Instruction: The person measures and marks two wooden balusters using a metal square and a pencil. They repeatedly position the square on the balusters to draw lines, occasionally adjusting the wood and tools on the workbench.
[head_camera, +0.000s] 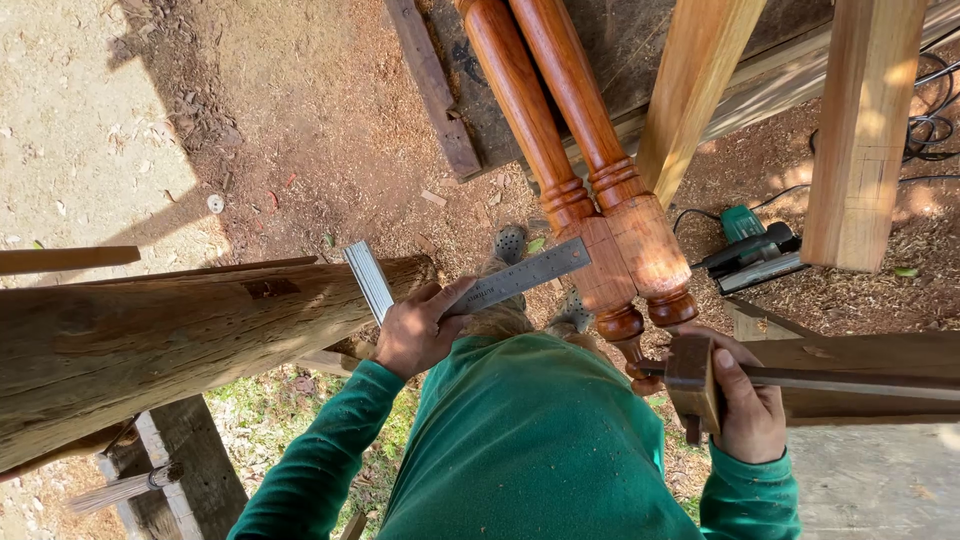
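- Left hand (418, 335), centre of frame: fingers wrapped shut around the corner of a metal square (470, 283); thumb lies along the longer blade.
- I see the square's long blade running up-right to touch the reddish turned legs (590, 215); its short blade points up-left over the end of the rough log (170, 340).
- Right hand (745, 400), lower right: closed on a small wooden block (693, 380) with a dark rod (850, 380) through it, rod running off to the right edge. Thumb on top of the block.
- Two turned legs lie side by side, from top centre down to their knobbed ends just beside the right hand.
- Log fills the left-centre of frame, tilted, its end touching the left hand.
- Pale square posts (865, 130) stand upper right; a green power tool (752, 250) lies on sawdust between them, cord trailing right.
- Green sleeves and shirt (530, 440) fill the bottom centre.
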